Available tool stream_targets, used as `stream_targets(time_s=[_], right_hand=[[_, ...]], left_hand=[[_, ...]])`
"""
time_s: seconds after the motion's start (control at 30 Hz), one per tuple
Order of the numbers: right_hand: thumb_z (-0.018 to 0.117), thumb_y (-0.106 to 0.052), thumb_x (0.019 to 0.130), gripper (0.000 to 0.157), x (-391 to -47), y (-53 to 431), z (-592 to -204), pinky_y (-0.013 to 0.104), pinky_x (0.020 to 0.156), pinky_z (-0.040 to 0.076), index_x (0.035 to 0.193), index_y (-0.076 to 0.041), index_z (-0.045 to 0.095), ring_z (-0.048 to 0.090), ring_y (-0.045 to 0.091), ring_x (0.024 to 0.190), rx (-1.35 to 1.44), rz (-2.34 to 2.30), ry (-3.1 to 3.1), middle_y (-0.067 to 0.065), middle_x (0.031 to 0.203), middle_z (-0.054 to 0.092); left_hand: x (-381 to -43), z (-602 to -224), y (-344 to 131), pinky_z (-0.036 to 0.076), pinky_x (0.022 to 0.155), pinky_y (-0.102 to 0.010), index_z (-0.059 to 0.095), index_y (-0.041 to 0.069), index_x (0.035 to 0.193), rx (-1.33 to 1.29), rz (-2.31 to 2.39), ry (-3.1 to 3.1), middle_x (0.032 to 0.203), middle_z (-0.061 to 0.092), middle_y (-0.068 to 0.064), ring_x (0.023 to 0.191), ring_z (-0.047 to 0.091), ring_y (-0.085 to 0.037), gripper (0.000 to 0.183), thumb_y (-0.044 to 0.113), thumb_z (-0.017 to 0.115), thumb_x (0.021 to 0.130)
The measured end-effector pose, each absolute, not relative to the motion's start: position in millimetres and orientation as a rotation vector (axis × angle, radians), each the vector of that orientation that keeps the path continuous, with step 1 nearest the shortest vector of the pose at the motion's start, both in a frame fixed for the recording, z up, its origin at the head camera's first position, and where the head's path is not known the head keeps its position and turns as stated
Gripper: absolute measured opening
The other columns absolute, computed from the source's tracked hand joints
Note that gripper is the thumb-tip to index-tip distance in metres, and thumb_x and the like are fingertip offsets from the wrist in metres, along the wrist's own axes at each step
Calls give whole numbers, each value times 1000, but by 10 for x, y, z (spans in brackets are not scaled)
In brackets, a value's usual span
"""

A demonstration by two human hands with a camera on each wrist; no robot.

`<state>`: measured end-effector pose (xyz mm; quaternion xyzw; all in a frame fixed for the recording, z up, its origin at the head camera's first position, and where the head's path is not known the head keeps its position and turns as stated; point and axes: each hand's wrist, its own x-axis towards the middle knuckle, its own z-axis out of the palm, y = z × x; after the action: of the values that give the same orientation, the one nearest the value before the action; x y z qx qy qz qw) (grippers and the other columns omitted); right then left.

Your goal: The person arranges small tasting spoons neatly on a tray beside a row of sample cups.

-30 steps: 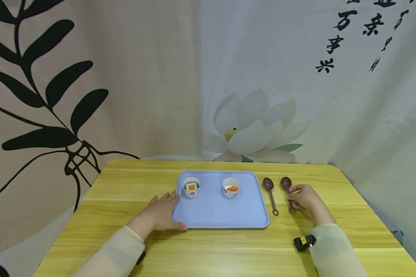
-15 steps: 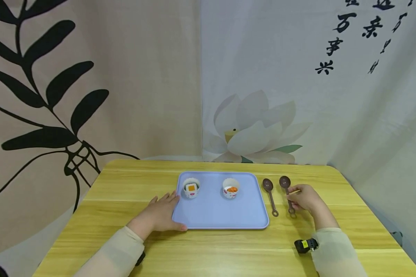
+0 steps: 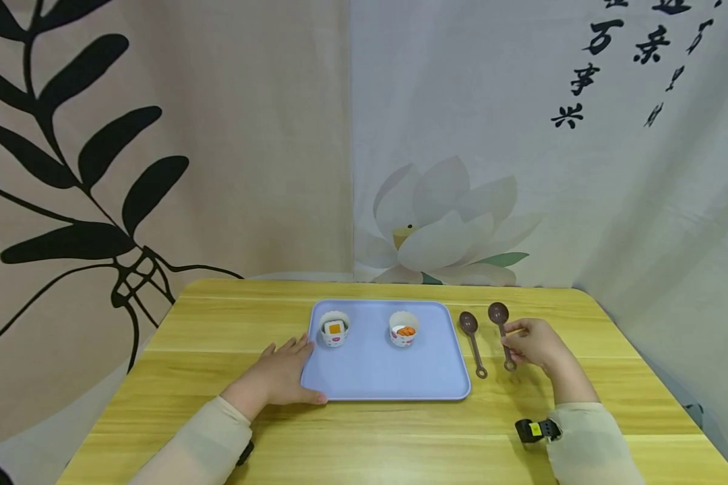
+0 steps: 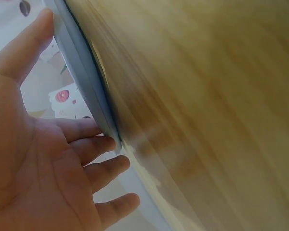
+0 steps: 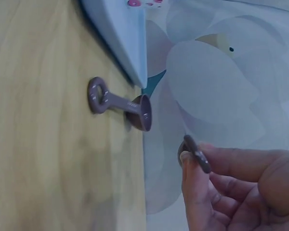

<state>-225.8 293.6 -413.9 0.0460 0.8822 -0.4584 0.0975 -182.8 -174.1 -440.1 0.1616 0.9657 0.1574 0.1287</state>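
Note:
My right hand (image 3: 536, 345) pinches a brown spoon (image 3: 498, 312) by its handle, between thumb and fingers. The right wrist view shows this held spoon (image 5: 198, 155) nearly end-on, lifted off the table. Just left of it, a second brown spoon (image 3: 468, 322) lies on the wood. With fingers spread, my left hand (image 3: 279, 377) touches the left side of a pale blue tray (image 3: 388, 380). In the left wrist view, the thumb and some fingertips meet the tray's rim (image 4: 89, 77). Two small patterned cups stand on the tray: the left cup (image 3: 334, 341) and the right cup (image 3: 402, 340).
A white and orange piece (image 3: 335, 327) sits in the left cup, orange bits (image 3: 406, 331) in the right one. The wooden table (image 3: 394, 444) ends at a printed cloth backdrop (image 3: 267, 135). Each wrist carries a small black camera, such as the right wrist camera (image 3: 530, 430).
My right hand has raised the pinched spoon off the table, moving it slightly up and away. My left hand, the tray, the cups and the other spoon have stayed in place.

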Motion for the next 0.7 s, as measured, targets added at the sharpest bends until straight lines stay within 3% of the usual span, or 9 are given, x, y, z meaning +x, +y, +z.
stream_targets(time_s=[0.37,0.7], right_hand=[[61,-2,99,36,-2213,2851,-3985,27,61,57,128,16,50,60,15,71,77,-1411,2608,16,94,67],[62,-2,98,36,-2156,2696,-3851,29,65,59,128,16,52,62,15,72,36,-1456,2599,14,94,68]], left_hand=[[-1838,-4416,-1747,17,112,-72,34,-8,151,479,467,2813,160,27,-26,145,27,-48,119,69,77,71],[-1821,-4397,-1749,17,112,-71,34,-8,151,479,462,2808,160,26,-25,145,27,-48,117,68,77,72]])
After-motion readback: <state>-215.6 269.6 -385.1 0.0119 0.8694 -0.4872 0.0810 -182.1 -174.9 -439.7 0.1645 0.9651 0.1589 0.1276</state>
